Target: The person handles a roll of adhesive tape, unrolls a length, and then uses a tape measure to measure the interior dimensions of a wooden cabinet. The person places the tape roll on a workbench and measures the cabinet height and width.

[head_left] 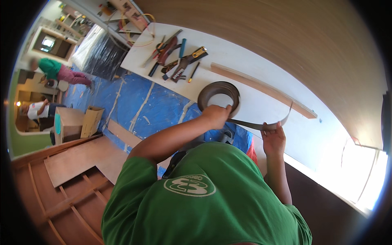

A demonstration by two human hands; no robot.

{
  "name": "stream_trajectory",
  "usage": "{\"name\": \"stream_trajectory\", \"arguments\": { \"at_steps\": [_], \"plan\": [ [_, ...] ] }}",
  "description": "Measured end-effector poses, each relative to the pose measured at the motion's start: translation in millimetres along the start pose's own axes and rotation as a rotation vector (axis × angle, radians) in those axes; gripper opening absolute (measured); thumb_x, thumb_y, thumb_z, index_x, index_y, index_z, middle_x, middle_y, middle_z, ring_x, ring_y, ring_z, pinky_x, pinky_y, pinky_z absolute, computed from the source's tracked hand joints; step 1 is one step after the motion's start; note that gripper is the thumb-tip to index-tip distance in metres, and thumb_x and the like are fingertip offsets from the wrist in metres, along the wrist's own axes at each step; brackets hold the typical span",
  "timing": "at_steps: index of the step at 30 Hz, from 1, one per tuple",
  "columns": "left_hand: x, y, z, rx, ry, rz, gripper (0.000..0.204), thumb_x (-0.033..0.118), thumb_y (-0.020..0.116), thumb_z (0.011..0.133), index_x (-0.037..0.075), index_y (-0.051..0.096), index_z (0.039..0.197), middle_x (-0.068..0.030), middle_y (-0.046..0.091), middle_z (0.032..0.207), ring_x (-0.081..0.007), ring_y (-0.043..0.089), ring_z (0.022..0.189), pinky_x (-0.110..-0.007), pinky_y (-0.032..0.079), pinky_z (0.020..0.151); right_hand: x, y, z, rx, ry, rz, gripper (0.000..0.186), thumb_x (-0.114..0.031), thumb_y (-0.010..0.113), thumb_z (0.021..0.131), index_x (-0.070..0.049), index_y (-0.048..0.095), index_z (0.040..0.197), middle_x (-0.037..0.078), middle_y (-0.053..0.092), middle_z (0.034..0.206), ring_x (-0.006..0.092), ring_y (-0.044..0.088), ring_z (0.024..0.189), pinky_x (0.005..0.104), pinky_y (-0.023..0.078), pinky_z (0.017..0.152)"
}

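Note:
My left hand (pixel 216 116) grips the lower rim of a coil of dark brown banding (pixel 210 89) at the white worktop's edge. A loose strip (pixel 249 123) runs from the coil to the right, where my right hand (pixel 273 136) holds it between thumb and fingers, its far end curving upward. Behind the strip lies a long pale wooden batten (pixel 261 86). Hand tools lie in a pile on the worktop above the coil, among them a dark-and-yellow tool (pixel 188 60), a blue-handled one (pixel 182 48) and a pencil (pixel 194 71).
The white worktop (pixel 147 41) borders a floor under blue sheeting (pixel 102 96). Plywood boards (pixel 69 159) and a cardboard box (pixel 92 120) lie at the left. Two people, one in a green top (pixel 51 67), one in white (pixel 36 110), are further off. A bright opening (pixel 363 179) is at the right.

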State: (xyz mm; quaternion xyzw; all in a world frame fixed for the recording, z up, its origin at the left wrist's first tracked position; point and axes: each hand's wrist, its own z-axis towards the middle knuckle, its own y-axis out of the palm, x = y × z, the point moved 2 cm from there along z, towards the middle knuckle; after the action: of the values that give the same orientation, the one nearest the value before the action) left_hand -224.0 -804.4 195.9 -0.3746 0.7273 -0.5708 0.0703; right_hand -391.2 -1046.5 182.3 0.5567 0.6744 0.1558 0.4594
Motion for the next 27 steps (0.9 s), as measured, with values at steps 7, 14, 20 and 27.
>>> {"name": "stream_trajectory", "arguments": {
  "at_steps": [7,14,20,27],
  "plan": [
    [13,38,15,0.051,-0.138,-0.178,0.030,0.027,0.043,0.102,0.010,0.062,0.117,-0.0201,0.070,0.086,-0.0401,0.071,0.085,-0.054,0.056,0.072,-7,-32,36,0.325,0.026,-0.175,0.042,-0.031,0.074,0.093,-0.004,0.055,0.120,0.009,0.051,0.088,0.0295,0.058,0.106,0.0493,0.052,0.092],
    [7,53,39,0.215,-0.183,-0.280,0.021,0.020,0.056,0.092,0.008,0.066,0.106,-0.0134,0.071,0.082,-0.0383,0.071,0.085,-0.052,0.056,0.072,-24,-17,59,0.197,0.001,-0.194,0.029,-0.024,0.072,0.094,-0.003,0.054,0.102,0.010,0.053,0.094,0.0302,0.061,0.096,0.0440,0.053,0.081],
    [1,44,41,0.140,-0.043,0.005,0.024,0.019,0.066,0.083,0.011,0.066,0.106,-0.0084,0.072,0.090,-0.0312,0.070,0.093,-0.047,0.051,0.086,-27,13,51,0.234,-0.021,-0.456,0.037,-0.029,0.071,0.095,-0.003,0.055,0.115,0.011,0.056,0.102,0.0321,0.063,0.097,0.0428,0.053,0.083],
    [-4,39,-11,0.446,0.061,0.009,0.046,0.023,0.076,0.074,0.010,0.064,0.117,-0.0091,0.064,0.121,-0.0290,0.053,0.126,-0.049,0.038,0.107,-19,62,13,0.072,-0.113,-0.687,0.042,-0.033,0.071,0.095,-0.005,0.053,0.122,0.011,0.058,0.105,0.0324,0.066,0.096,0.0413,0.055,0.077]
  ]
}}
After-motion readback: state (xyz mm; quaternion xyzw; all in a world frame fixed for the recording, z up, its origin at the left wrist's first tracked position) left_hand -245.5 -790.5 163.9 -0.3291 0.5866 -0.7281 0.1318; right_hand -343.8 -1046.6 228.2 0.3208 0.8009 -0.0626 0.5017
